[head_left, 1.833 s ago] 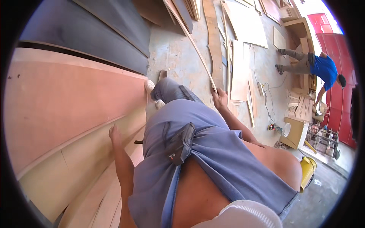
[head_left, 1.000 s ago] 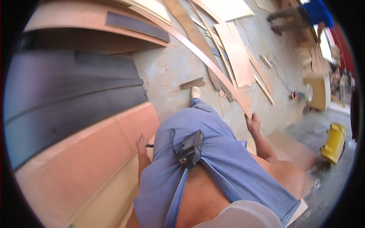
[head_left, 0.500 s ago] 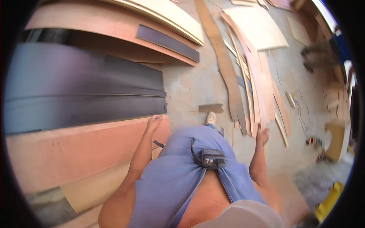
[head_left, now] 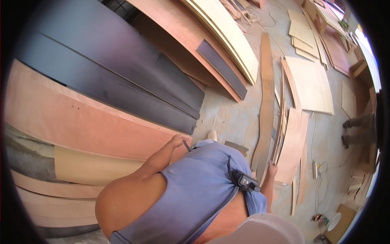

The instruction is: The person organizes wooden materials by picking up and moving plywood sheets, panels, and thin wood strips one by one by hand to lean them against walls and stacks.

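My right hand [head_left: 273, 167] is closed round the near end of a long thin wooden strip [head_left: 280, 136], which stretches away over the floor. Beside it lies a pale pinkish plywood piece [head_left: 290, 146]. On the other side, my left hand [head_left: 178, 140] is by the end of a long reddish plywood panel [head_left: 101, 122]. Its fingers are curled, and I cannot make out what is in them. A short dark strap [head_left: 186, 145] sticks out next to that hand.
Dark panels [head_left: 134, 73] and stacked plywood sheets [head_left: 227, 36] fill the left. A long brown offcut [head_left: 266, 89] and a pale sheet [head_left: 310, 83] lie on the floor. Cables [head_left: 319, 191] run at right, where another person's legs [head_left: 359, 132] show.
My view and body have turned to the right, so the panels now slant. My right hand has stayed at the end of the wood, while my left remains by the reddish panel's end.
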A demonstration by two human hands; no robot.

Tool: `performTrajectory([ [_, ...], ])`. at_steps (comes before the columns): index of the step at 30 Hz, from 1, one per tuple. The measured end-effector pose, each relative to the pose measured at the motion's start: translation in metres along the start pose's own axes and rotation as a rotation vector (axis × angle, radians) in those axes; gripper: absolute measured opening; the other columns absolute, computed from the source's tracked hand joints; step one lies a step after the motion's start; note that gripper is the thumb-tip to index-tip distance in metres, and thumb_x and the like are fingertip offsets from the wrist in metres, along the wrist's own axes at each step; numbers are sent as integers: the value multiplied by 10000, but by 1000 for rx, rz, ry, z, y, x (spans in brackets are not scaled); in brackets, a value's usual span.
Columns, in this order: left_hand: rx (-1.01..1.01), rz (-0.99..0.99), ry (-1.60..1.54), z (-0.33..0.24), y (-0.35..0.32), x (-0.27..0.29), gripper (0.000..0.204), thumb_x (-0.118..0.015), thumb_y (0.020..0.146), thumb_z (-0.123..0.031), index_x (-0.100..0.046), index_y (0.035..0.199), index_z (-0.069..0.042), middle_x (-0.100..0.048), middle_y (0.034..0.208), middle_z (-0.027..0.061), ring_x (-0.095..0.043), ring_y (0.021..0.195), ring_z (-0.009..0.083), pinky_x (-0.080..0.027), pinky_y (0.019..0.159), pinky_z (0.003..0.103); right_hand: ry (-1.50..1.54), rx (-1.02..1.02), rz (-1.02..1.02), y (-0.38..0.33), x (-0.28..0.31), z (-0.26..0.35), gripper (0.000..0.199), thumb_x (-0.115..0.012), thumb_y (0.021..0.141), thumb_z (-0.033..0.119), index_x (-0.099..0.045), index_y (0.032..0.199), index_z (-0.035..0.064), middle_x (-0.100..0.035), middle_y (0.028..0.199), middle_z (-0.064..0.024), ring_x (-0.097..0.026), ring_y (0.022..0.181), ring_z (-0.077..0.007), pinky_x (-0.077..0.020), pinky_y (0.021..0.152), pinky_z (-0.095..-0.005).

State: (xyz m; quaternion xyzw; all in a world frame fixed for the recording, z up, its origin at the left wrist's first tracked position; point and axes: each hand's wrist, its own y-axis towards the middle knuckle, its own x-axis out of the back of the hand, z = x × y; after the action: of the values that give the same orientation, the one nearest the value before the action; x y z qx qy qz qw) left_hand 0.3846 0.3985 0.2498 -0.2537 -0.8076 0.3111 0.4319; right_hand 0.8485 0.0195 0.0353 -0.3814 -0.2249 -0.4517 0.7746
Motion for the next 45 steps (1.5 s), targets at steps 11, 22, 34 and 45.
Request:
performTrajectory([
  [11, -295, -369, -322, -99, 144, 72, 615, -710, 773, -419, -583, 1160, 42, -653, 1068, 198, -630, 996, 259, -488, 862, 330, -175, 95, 275, 5, -92, 95, 596, -672, 721, 467, -628, 1008, -53, -624, 1002, -273, -590, 971, -429, -457, 830, -499],
  [22, -639, -696, -637, -277, 189, 312, 629, -712, 804, -396, -526, 1211, 47, -632, 1113, 172, -607, 1036, 223, -472, 903, 325, -237, 237, 210, 157, -159, 285, 553, -673, 719, 448, -642, 951, -53, -637, 949, -265, -603, 926, -426, -467, 804, -495],
  [34, -578, -602, -863, -266, 244, 351, 544, -688, 842, -307, -509, 1244, 14, -611, 1147, 128, -605, 1000, 177, -489, 794, 313, -298, 576, 376, 144, -164, 565, 412, -661, 743, 368, -658, 798, -41, -652, 790, -236, -649, 793, -370, -504, 740, -416],
  [45, -635, -883, -954, -366, 212, 386, 434, -594, 916, -232, -495, 1235, 46, -605, 1155, 148, -609, 1020, 221, -488, 851, 311, -45, 717, 405, 246, -181, 709, 427, -665, 794, 372, -656, 950, -25, -672, 907, -204, -649, 892, -309, -490, 788, -376],
])
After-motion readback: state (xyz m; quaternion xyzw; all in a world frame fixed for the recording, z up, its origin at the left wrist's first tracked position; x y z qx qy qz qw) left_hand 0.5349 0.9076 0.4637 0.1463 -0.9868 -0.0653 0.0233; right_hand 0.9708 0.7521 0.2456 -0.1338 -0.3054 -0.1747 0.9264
